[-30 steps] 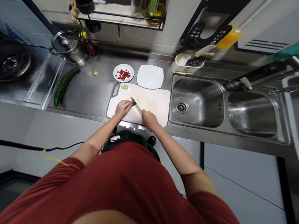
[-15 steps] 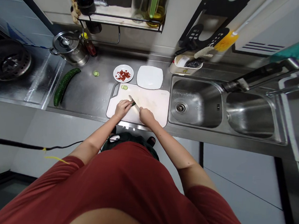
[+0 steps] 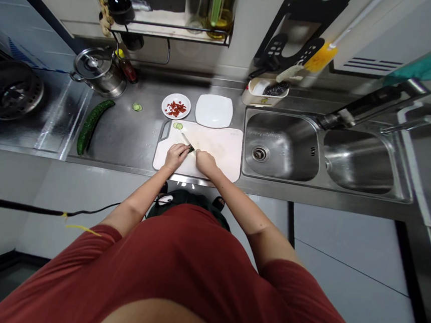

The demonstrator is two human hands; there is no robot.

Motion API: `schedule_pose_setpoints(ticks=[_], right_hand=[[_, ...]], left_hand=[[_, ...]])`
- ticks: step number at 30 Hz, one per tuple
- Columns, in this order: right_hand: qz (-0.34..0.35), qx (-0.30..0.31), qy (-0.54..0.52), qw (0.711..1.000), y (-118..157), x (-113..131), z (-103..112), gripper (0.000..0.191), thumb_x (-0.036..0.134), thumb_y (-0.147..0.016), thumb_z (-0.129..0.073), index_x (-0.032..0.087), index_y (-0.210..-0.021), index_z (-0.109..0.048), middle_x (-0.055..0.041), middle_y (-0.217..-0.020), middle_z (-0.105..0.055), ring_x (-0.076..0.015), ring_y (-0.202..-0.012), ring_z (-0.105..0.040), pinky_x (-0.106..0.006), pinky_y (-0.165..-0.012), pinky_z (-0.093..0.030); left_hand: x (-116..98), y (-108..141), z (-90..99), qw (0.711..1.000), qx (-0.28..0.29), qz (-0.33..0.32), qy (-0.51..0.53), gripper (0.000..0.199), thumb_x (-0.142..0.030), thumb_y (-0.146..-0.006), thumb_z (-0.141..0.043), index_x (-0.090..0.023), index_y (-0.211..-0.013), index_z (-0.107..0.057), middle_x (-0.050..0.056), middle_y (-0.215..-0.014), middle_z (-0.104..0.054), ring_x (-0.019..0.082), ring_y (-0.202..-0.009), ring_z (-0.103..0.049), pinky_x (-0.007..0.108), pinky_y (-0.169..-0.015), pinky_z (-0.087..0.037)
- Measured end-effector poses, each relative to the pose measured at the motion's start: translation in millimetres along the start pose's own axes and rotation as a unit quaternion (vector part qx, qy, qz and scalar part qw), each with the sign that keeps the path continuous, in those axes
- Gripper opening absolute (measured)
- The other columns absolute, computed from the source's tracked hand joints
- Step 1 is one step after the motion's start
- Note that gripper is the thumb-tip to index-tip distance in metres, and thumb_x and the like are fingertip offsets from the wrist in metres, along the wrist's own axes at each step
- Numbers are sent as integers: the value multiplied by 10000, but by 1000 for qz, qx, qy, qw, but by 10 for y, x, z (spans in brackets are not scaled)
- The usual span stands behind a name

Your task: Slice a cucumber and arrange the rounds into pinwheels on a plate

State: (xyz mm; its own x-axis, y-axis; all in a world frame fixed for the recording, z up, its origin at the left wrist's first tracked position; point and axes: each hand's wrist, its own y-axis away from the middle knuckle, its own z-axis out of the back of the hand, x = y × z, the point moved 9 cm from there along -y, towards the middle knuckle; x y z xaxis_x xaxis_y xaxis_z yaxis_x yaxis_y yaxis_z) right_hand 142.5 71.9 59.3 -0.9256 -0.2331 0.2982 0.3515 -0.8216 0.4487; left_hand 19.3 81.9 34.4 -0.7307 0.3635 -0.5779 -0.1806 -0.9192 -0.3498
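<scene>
My right hand (image 3: 206, 162) is closed around the handle of a knife (image 3: 186, 139), whose blade points up and to the left over the white cutting board (image 3: 220, 147). At the blade lies a small dark green cucumber piece (image 3: 191, 149), pressed under the fingertips of my left hand (image 3: 176, 155). My left fingers are bent and held together on it, covering most of the piece. A few pale cucumber slices (image 3: 178, 126) rest at the board's upper left, near its grey handle.
Behind the board stand a plate of chopped red pieces (image 3: 170, 113) and a white square plate (image 3: 214, 111). A whole cucumber (image 3: 93, 125) and loose slices (image 3: 137, 107) lie left, near a lidded pot (image 3: 104, 79). The sink (image 3: 284, 157) borders the board's right side.
My right hand and the knife have shifted slightly left, toward my left hand, and the blade tip has moved up and left. My left hand stays at the cucumber piece.
</scene>
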Motion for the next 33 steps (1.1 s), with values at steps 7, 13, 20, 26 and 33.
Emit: schedule_pose_setpoints(ticks=[7,13,20,26,33], right_hand=[[-23,23,11,999,171,-129,-113,272,93,-916,-377,134,-1144,-519,-160,-1047,-651,-251,-990,-633,-314,-812,-477],[-23,23,11,999,140,-118,-126,289,92,-915,-365,135,-1159,-516,-167,-1070,-646,-254,-1013,-626,-324,-828,-477],[-9,8,4,1000,-17,-10,-75,304,76,-924,-334,127,-1169,-507,-159,-1106,-643,-225,-1037,-619,-303,-849,-461],[0,-11,2,1000,-94,51,-39,319,44,-904,-331,121,-1165,-497,-137,-1079,-654,-222,-1010,-630,-297,-822,-473],[-22,10,23,999,94,-96,-171,270,61,-896,-376,137,-1120,-504,-142,-1042,-656,-235,-981,-639,-302,-800,-481]], left_hand=[[2,-1,-6,1000,0,-3,4,272,-349,-944,-464,-217,-1029,-687,69,-989,-684,189,-946,-602,358,-873,-462],[18,9,-18,1000,1,3,5,273,-353,-942,-468,-216,-1039,-682,73,-998,-682,192,-959,-601,366,-882,-457],[12,7,-17,1000,-2,-3,7,261,-348,-939,-476,-218,-1036,-680,71,-989,-680,188,-952,-604,359,-876,-455],[9,4,-14,1000,-2,-3,-6,260,-348,-938,-481,-208,-1025,-682,60,-993,-690,185,-952,-595,346,-894,-444],[20,8,-20,1000,3,13,-12,277,-357,-944,-464,-215,-1029,-685,68,-1007,-689,194,-958,-599,364,-881,-439]])
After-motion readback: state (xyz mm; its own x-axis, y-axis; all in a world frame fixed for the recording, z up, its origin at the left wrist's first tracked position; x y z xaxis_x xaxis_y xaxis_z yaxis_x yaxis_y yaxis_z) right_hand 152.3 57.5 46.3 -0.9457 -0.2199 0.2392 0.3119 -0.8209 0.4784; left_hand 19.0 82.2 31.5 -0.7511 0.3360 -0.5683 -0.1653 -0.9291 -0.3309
